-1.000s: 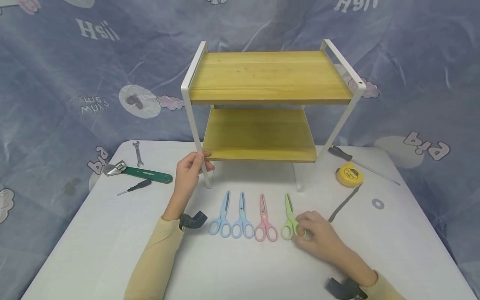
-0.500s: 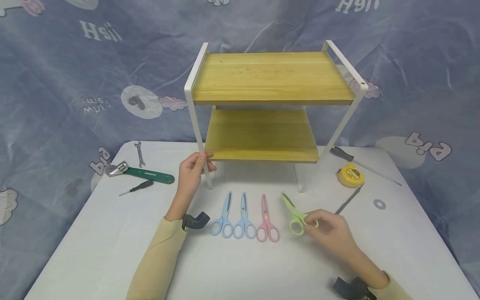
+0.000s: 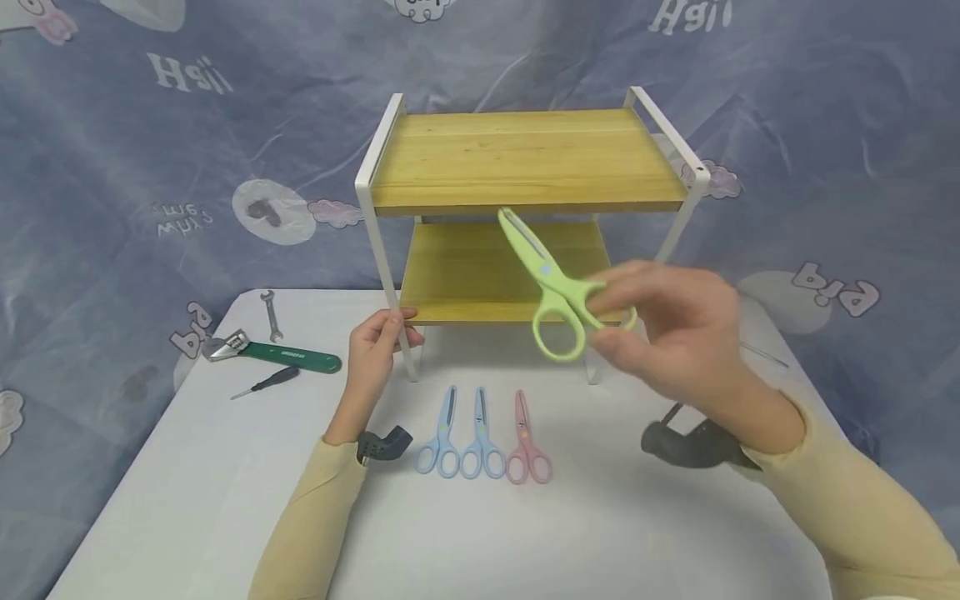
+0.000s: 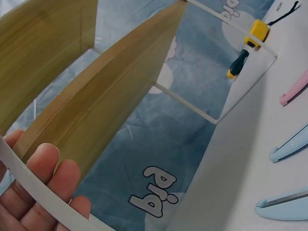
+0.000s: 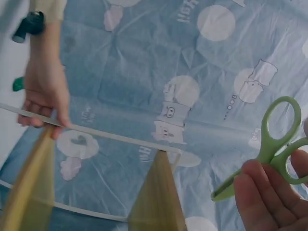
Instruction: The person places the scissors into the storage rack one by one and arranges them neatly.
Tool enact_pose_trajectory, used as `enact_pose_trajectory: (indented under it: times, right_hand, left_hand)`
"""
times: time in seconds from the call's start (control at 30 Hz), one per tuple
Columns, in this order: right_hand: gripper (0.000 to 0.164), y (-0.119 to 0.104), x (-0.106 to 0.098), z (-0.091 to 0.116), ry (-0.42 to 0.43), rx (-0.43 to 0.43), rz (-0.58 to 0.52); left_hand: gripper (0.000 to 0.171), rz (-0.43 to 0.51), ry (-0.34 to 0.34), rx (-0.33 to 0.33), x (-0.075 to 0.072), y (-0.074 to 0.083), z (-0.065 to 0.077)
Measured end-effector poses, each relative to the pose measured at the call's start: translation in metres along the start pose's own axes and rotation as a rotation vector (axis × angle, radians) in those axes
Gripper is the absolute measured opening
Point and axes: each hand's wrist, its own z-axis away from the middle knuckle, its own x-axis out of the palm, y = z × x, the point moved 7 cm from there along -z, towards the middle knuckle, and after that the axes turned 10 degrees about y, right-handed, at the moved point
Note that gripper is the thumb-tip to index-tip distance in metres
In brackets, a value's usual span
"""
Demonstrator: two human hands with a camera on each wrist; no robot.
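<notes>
Green scissors [image 3: 553, 287] hang in the air before the two-tier shelf [image 3: 525, 158], pinched at one handle loop by my right hand [image 3: 675, 329]. Their blade tip points up and left, level with the upper board's front edge in the head view. With thumb and fingers, my left hand [image 3: 375, 342] grips the white left front leg at the lower board's corner; the left wrist view shows its fingers [image 4: 43, 161] round the leg. Side by side on the table lie two blue scissors [image 3: 444, 437] [image 3: 481, 437] and pink scissors [image 3: 525, 442].
On the left lie an adjustable wrench [image 3: 292, 356] with a green handle, a small open-end wrench [image 3: 272, 315] and a small screwdriver [image 3: 270, 381]. In the left wrist view a yellow tape measure [image 4: 257, 32] and a dark-handled screwdriver [image 4: 237, 63] appear beyond the shelf.
My right hand has picked the green scissors off the table and raised them up and left to the front of the shelf. The left hand stays on the leg.
</notes>
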Motion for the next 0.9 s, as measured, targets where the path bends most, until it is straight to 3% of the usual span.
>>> enact_pose_trajectory:
  times: [0.07,0.17,0.3,0.4,0.67,0.8,0.9]
  right_hand:
    - [0.033,0.009,0.012,-0.025,0.001,0.004,0.090]
    - [0.026,0.028,0.032,-0.054,-0.058,0.015,0.296]
    - [0.010,0.059,0.060,-0.081,-0.177,0.022,0.591]
    - [0.014,0.080,0.077,-0.095,-0.234,0.047,0.728]
    - [0.018,0.120,0.087,-0.103,-0.308,0.231,0.951]
    - [0.022,0.132,0.087,-0.097,-0.399,0.288,1.097]
    - [0.022,0.134,0.089,-0.095,-0.414,0.304,1.131]
  left_hand:
    - [0.033,0.004,0.001,0.002,-0.001,0.000,0.000]
    - [0.033,0.007,0.000,0.009,-0.002,0.000,-0.001]
    - [0.031,0.023,-0.004,0.024,-0.001,0.000,-0.001]
    - [0.030,0.052,-0.009,0.038,0.000,0.000,-0.002]
    - [0.030,0.054,-0.012,0.042,0.002,-0.002,-0.002]
    - [0.030,0.070,-0.019,0.038,0.001,-0.001,-0.003]
    - [0.031,0.081,-0.022,0.040,-0.001,-0.003,-0.004]
